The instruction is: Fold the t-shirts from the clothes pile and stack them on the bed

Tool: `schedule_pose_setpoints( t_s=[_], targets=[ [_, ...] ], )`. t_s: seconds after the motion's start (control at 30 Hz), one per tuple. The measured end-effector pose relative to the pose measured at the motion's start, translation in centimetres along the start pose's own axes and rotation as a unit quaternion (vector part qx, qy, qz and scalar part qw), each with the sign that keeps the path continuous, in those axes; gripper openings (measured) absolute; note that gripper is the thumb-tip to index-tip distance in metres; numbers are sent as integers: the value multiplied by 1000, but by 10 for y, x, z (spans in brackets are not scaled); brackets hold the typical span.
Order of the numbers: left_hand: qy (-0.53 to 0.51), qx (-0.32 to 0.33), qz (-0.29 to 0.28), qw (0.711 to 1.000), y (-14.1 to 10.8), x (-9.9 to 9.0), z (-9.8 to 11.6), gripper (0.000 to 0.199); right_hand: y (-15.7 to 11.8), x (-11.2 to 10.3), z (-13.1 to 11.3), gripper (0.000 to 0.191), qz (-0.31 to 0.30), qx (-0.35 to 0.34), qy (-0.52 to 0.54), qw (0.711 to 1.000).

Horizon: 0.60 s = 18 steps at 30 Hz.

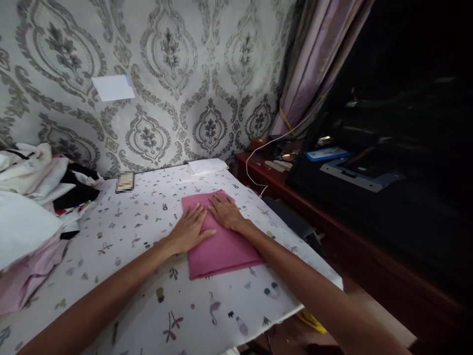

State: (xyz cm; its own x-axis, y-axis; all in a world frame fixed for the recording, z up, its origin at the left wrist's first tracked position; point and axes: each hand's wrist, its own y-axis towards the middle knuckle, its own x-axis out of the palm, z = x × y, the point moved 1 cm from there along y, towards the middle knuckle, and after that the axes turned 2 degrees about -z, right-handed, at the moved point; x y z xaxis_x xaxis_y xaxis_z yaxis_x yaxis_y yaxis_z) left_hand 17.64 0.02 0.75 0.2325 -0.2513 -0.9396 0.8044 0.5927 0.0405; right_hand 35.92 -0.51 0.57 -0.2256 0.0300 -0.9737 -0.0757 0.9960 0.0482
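A pink cloth [225, 251], folded into a flat rectangle, lies on the white patterned bed sheet [140, 276]. My left hand [190, 229] rests flat on the left part of the cloth, with its thumb stretched out to the right. On the upper right part of the same cloth my right hand [225, 212] lies flat, its fingers pointing up and left. Neither hand grips anything. Beyond the cloth, near the wall, is a folded white cloth [208, 166].
A heap of loose clothes [29, 212] fills the left side. A small dark-edged rectangular object [125, 182] lies near the wall. On the right, a dark red cabinet [266, 170] holds a large black screen [388, 148], and a white cable [248, 165] hangs down beside the bed.
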Motion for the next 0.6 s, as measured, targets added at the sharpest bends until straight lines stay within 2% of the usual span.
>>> schedule_pose_setpoints(
  t_s=[0.17, 0.27, 0.37, 0.47, 0.53, 0.6],
  targets=[
    [-1, -110, -32, 993, 36, -14, -34, 81, 12, -2, 19, 55, -8, 60, 21, 998],
    [11, -162, -51, 985, 54, -23, -53, 73, 14, -1, 23, 57, -8, 73, 20, 997],
    [22, -186, -37, 982, 61, -28, -59, 67, 13, 0, 22, 57, -5, 74, 14, 997],
    [43, -174, -8, 984, 49, -26, -43, 69, 13, 0, 22, 57, -3, 74, 12, 997],
    [55, -110, 1, 992, 30, -20, -20, 71, 13, 1, 22, 57, -3, 74, 11, 997],
    [48, -17, -15, 999, 3, -10, 9, 72, 14, 1, 23, 57, -2, 73, 8, 997]
  ],
)
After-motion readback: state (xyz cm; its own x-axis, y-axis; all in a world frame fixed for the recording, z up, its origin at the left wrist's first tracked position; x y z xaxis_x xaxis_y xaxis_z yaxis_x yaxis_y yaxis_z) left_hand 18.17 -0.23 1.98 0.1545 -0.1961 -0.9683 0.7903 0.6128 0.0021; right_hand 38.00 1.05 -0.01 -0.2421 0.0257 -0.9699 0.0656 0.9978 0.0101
